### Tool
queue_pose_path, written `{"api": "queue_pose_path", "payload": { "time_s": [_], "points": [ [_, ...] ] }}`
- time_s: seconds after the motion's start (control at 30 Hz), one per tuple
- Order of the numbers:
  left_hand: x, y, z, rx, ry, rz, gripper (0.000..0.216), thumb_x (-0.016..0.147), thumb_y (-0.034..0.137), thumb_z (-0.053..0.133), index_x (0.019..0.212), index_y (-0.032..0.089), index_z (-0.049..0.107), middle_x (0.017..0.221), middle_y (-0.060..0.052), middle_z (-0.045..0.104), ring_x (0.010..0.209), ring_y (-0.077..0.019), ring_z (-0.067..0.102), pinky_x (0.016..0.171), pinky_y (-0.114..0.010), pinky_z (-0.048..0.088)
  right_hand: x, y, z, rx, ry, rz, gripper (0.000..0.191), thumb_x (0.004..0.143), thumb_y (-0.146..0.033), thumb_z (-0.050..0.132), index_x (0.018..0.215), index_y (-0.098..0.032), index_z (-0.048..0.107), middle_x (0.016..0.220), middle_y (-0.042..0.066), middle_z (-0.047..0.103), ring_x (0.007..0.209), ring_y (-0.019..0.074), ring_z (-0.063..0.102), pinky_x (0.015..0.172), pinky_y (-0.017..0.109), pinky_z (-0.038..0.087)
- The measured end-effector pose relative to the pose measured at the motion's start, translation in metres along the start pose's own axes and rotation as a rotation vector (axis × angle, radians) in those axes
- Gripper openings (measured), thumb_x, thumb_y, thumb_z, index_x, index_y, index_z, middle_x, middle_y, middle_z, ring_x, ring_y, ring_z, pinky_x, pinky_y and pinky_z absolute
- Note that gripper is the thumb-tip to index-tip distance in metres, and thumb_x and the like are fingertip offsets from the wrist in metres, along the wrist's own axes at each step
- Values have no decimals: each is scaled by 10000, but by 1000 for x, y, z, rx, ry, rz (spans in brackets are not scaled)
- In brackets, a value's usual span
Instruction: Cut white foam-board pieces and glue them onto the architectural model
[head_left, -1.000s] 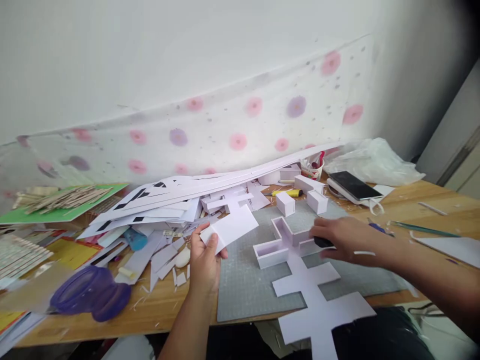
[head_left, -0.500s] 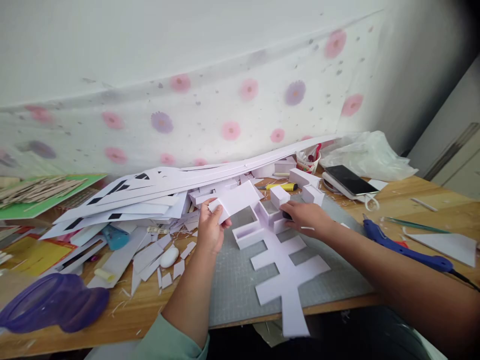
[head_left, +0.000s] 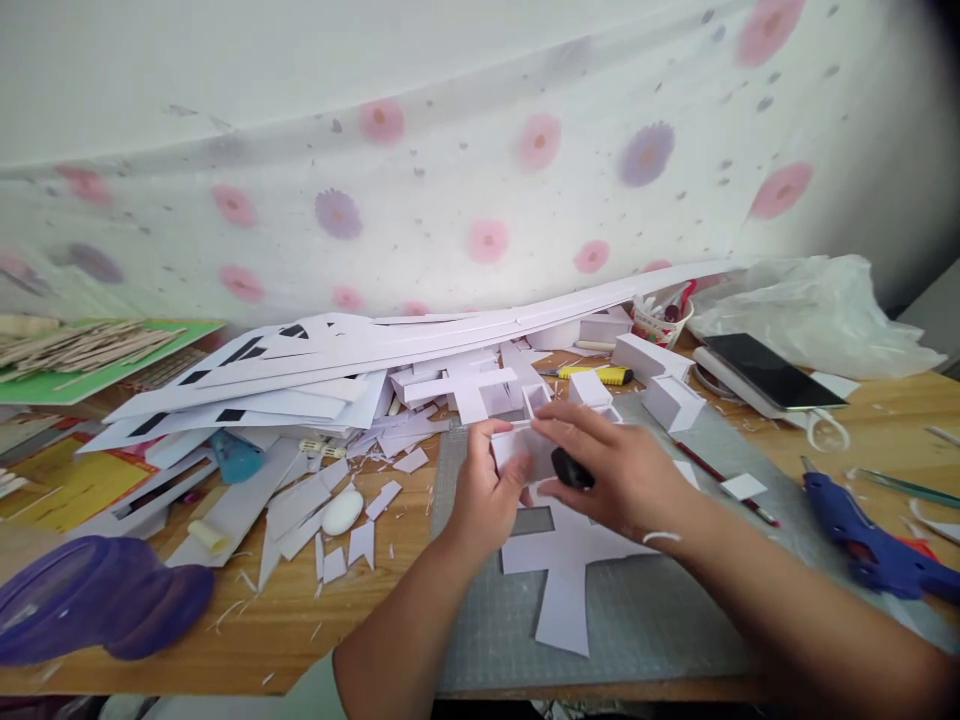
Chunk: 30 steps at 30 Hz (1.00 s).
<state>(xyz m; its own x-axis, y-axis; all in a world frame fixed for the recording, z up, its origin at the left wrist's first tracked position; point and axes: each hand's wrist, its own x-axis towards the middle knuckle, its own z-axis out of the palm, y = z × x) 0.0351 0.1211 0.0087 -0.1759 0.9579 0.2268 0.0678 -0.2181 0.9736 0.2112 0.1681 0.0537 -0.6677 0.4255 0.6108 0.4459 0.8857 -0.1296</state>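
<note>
Both hands meet over a grey cutting mat (head_left: 637, 610) in the middle of the wooden desk. My left hand (head_left: 484, 495) is closed on a small white foam-board piece (head_left: 525, 450), thumb on its top edge. My right hand (head_left: 619, 470) is curled over the same white box-shaped model and grips a small black object (head_left: 570, 468) against it. Under the hands lies a flat white cross-shaped cutout (head_left: 562, 590). Just behind stand more white foam-board blocks (head_left: 671, 400).
A heap of white sheets and offcuts (head_left: 315, 390) covers the desk's left and back. A blue glue gun (head_left: 862, 525) lies at right, a phone (head_left: 765, 370) and a plastic bag (head_left: 817, 310) behind it. A yellow utility knife (head_left: 592, 374) and a purple object (head_left: 97, 600) are also there.
My left hand brought the white piece down and right onto the box model. My right hand came toward it with the black object. The view shifted left and closer.
</note>
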Motion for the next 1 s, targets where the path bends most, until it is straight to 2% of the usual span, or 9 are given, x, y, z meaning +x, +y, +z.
{"api": "queue_pose_path", "payload": {
  "time_s": [0.1,0.17,0.27,0.37,0.53,0.77,1.0],
  "points": [
    [-4,-1,1,104,66,98,268,818,281,666,1048,225,542,869,-26,632,665,-131,589,579,-223,457,-4,-6,15,-19,-45,-39,497,849,-290,618,1305,-149,482,1309,167,591,994,269,683,707,381,599],
    [-6,1,2,104,84,114,265,795,258,693,1025,217,569,870,-30,636,686,-136,574,614,-233,451,-7,-6,21,-20,-30,-38,484,857,-262,596,1311,-150,472,1290,165,604,996,263,684,706,372,602],
    [-8,6,1,-89,-40,11,306,807,298,679,1078,220,561,799,-28,638,654,-151,569,593,-249,463,-10,-4,22,5,36,-17,460,854,-271,607,1282,-163,478,1244,162,625,972,256,690,688,358,604],
    [-9,13,-2,-318,-172,-120,381,821,363,653,1161,215,568,698,-19,616,614,-171,592,573,-283,504,-12,2,20,94,82,6,509,830,-331,656,1280,-190,463,1232,160,620,1008,256,677,748,367,601],
    [-9,18,-4,-525,-241,-230,418,809,387,660,1181,203,610,735,-51,637,606,-183,620,570,-341,560,-14,8,14,209,110,-9,537,808,-337,677,1294,-231,472,1231,148,611,1068,266,651,854,402,574],
    [-7,13,-4,-478,-259,-185,368,805,369,679,1143,232,634,700,-29,647,578,-178,635,536,-345,579,-14,11,10,262,88,-54,579,799,-312,686,1325,-227,460,1255,157,591,1117,272,619,892,409,553],
    [-5,15,-4,-448,-251,-173,361,794,374,695,1123,237,639,679,-12,636,564,-158,639,504,-301,582,-13,11,8,264,75,-35,542,795,-304,680,1298,-206,502,1224,158,599,1111,266,615,892,400,550]
  ]
}}
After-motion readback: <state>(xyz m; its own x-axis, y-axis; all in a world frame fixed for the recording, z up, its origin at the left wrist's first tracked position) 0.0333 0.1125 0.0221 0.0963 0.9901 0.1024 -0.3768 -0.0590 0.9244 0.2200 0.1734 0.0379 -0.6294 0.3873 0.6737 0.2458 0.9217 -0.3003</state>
